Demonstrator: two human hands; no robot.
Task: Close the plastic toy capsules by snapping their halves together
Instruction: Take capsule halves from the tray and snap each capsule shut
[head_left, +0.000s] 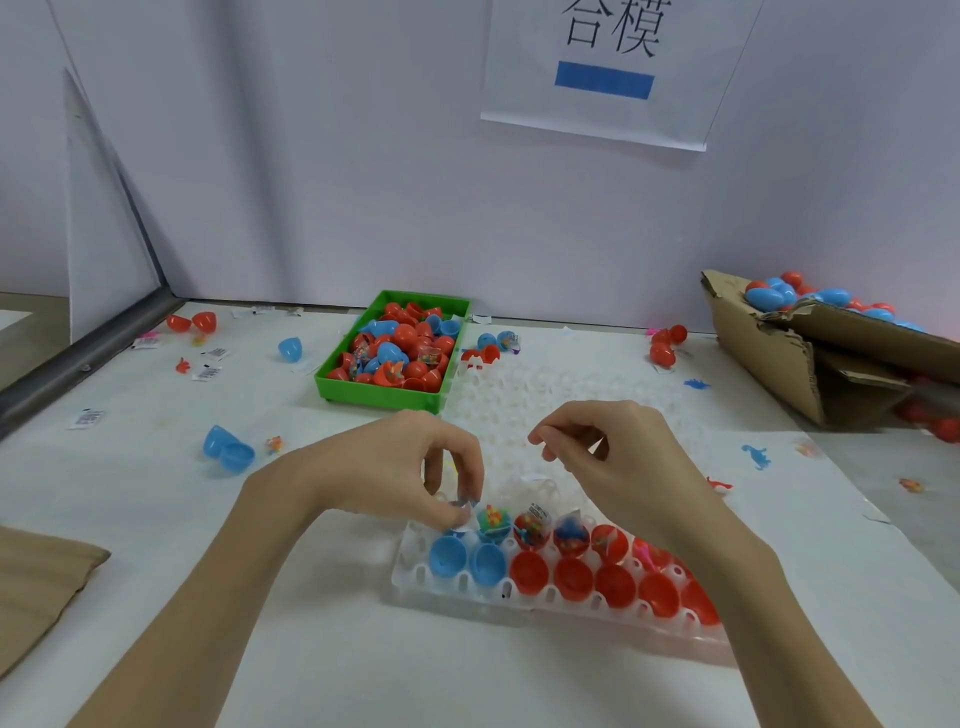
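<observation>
A clear plastic holder tray (415, 577) lies near the table's front edge. Its front row holds two empty blue capsule halves (447, 556) and several empty red halves (571, 578). The row behind carries halves filled with small toys and paper slips (532, 527). My left hand (410, 467) reaches down at the back row's left end, its fingertips pinching a small packet at a blue half (465, 512). My right hand (608, 449) hovers above the tray with thumb and forefinger pressed together; whether it holds anything I cannot make out.
A green bin (384, 397) heaped with red and blue halves stands behind the tray. A torn cardboard box (800, 358) of closed capsules sits at the right. Loose capsules (228, 449), paper slips and tiny toy figures (756, 456) are scattered over the white table. A brown sheet (36, 582) lies front left.
</observation>
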